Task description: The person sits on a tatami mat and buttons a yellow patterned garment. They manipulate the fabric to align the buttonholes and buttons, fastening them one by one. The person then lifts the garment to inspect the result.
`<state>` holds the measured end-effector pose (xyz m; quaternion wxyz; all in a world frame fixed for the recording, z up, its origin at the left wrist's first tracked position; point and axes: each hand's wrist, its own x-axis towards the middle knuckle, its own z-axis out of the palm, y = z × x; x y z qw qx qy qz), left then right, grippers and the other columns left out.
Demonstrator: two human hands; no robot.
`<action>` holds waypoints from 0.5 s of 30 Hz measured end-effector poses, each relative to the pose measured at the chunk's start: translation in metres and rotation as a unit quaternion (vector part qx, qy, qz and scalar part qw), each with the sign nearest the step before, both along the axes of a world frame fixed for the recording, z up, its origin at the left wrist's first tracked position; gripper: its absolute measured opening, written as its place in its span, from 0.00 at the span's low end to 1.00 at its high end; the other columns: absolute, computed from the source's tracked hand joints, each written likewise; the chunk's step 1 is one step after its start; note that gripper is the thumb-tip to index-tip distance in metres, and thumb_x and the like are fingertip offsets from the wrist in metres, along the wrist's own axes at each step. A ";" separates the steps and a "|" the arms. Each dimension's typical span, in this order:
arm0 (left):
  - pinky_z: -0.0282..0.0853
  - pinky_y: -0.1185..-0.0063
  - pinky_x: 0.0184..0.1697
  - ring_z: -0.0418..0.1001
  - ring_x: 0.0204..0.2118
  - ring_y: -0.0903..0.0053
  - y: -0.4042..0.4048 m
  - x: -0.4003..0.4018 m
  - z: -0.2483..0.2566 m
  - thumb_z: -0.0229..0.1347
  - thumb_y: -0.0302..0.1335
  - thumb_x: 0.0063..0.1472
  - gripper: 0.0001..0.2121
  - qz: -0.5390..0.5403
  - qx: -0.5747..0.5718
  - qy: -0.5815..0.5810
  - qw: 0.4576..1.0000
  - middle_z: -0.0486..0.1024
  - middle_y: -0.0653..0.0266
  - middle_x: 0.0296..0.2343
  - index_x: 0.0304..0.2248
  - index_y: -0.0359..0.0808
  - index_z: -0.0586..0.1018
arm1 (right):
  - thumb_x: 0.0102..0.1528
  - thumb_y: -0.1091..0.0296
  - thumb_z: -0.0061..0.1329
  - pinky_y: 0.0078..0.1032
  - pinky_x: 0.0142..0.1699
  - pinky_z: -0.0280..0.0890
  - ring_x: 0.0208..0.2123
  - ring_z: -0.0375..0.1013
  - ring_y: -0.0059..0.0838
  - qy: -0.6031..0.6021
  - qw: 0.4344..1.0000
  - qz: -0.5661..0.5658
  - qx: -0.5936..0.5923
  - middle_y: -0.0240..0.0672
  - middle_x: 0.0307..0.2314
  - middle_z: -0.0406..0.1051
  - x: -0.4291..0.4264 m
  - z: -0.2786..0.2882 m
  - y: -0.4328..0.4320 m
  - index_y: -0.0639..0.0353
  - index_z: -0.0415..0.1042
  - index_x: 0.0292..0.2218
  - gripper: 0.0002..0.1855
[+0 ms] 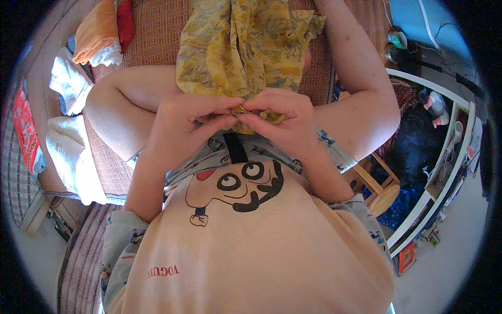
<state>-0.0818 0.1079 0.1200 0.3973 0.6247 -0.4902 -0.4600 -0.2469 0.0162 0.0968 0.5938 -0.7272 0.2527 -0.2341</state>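
Note:
A yellow patterned cloth garment (239, 55) with grey-green markings lies creased between my bent legs. Its near edge is pinched up in front of my belly. My left hand (188, 119) grips this edge between thumb and forefinger. From the other side, my right hand (280, 117) pinches the same edge, the fingertips of both hands almost touching. A small bunched piece of the cloth shows under my right fingers. Whether the pinched part is a seam, a button or a tie cannot be told.
Folded orange cloth (96, 33), red cloth (125, 25) and white cloths (72, 157) lie at the left on the woven brown mat (157, 35). A wooden stool (382, 200) and a white-edged shelf (431, 212) holding small items stand at the right.

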 end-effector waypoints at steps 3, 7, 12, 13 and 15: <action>0.68 0.84 0.27 0.73 0.23 0.79 -0.001 0.002 -0.001 0.55 0.20 0.47 0.09 -0.001 -0.004 0.011 1.000 0.74 0.59 0.22 0.31 0.31 0.76 | 0.41 0.75 0.52 0.18 0.26 0.62 0.21 0.69 0.23 0.007 1.000 0.010 0.004 0.35 0.19 0.69 -0.001 0.001 -0.001 0.65 0.71 0.25 0.05; 0.66 0.81 0.25 0.72 0.22 0.71 -0.005 0.005 0.004 0.55 0.21 0.46 0.07 -0.051 -0.074 -0.139 0.986 0.73 0.59 0.20 0.28 0.32 0.76 | 0.42 0.75 0.51 0.16 0.26 0.62 0.22 0.69 0.23 0.000 0.998 0.025 0.049 0.36 0.20 0.69 -0.002 -0.002 0.000 0.65 0.71 0.25 0.05; 0.65 0.79 0.23 0.71 0.21 0.67 -0.006 0.005 0.005 0.55 0.22 0.45 0.05 -0.059 -0.123 -0.177 0.975 0.72 0.59 0.20 0.26 0.33 0.75 | 0.44 0.74 0.50 0.14 0.27 0.61 0.22 0.67 0.17 0.020 0.993 0.024 0.111 0.33 0.20 0.69 -0.002 0.001 -0.001 0.65 0.71 0.25 0.05; 0.65 0.79 0.24 0.71 0.21 0.68 -0.007 0.005 0.006 0.55 0.22 0.45 0.05 -0.061 -0.118 -0.171 0.976 0.72 0.59 0.20 0.26 0.33 0.76 | 0.45 0.74 0.50 0.14 0.28 0.61 0.23 0.66 0.16 0.020 0.991 0.017 0.129 0.31 0.20 0.69 -0.002 0.000 0.000 0.65 0.71 0.25 0.05; 0.66 0.80 0.24 0.71 0.21 0.70 -0.009 0.006 0.008 0.55 0.22 0.46 0.06 -0.066 -0.110 -0.160 0.979 0.73 0.60 0.20 0.26 0.33 0.76 | 0.45 0.73 0.50 0.13 0.29 0.61 0.23 0.65 0.14 0.018 0.986 0.002 0.164 0.29 0.21 0.69 -0.003 -0.002 0.002 0.65 0.71 0.26 0.05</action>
